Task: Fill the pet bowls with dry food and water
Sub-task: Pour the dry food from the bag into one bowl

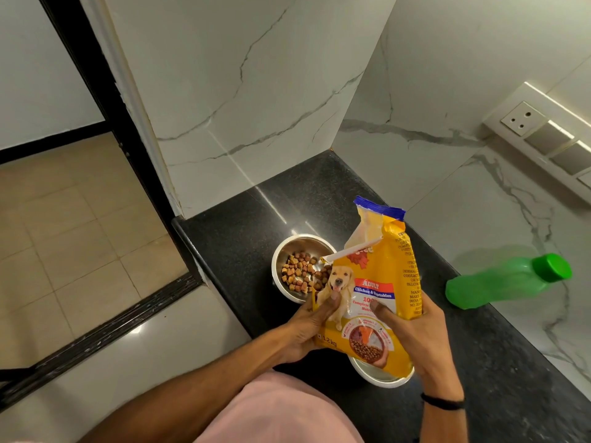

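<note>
Head view: both hands are on the bag point(374, 282), the left hand point(311, 324) wrapped round its left side with the thumb across the front, the right hand point(412, 340) gripping the right side. It's held above the worktop point(249, 238), torn mouth tipped toward the bowl point(281, 251) near the left edge, where kibble point(299, 273) covers part of the bottom. A second bowl point(383, 382) peeks out beneath the bag (contents hidden). A capped bottle point(505, 282) sits by the right edge. The bag looks soft and slick, its load likely to shift. Best held low on both sides, not by the floppy top.
</note>
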